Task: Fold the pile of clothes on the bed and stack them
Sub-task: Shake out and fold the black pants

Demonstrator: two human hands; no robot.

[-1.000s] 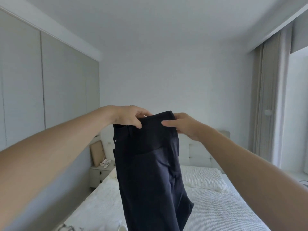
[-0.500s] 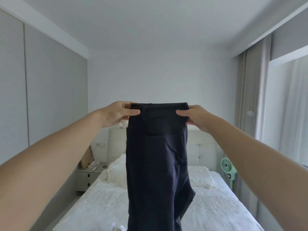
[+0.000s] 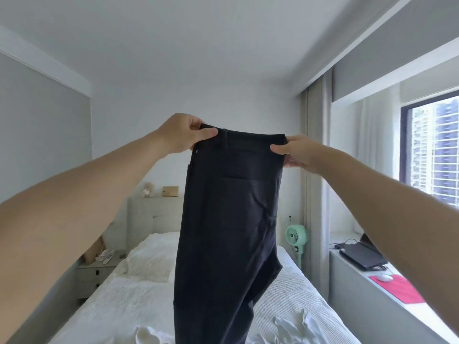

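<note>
Both hands have spread apart along the waistband since a second ago, pulling it from bunched to stretched flat; view has also swung right, so window and desk ledge now show. Left hand (image 3: 182,134) pinches the left waistband corner, thumb on the near face, fingers curled behind. Right hand (image 3: 296,151) pinches the right corner the same way, thumb on front. Neither hand has anything else in it.

Trousers (image 3: 228,232) hang in the air over the bed (image 3: 111,304), held up at about head height, well clear of the bedding. Dark navy or black, a back pocket seam visible below the waistband, a small pale button or rivet at the left edge. Fabric falls straight; the legs seem to lie one over the other with a split showing low on the right; hems are out of frame.

Judgement: garment is now squared up and ready for its first fold; folding itself not yet begun. White clothes (image 3: 290,326) lie crumpled on the near bed, apparently unfolded. No finished stack in view. Pillow (image 3: 149,256) at far end, green fan (image 3: 295,235) right of bed.
</note>
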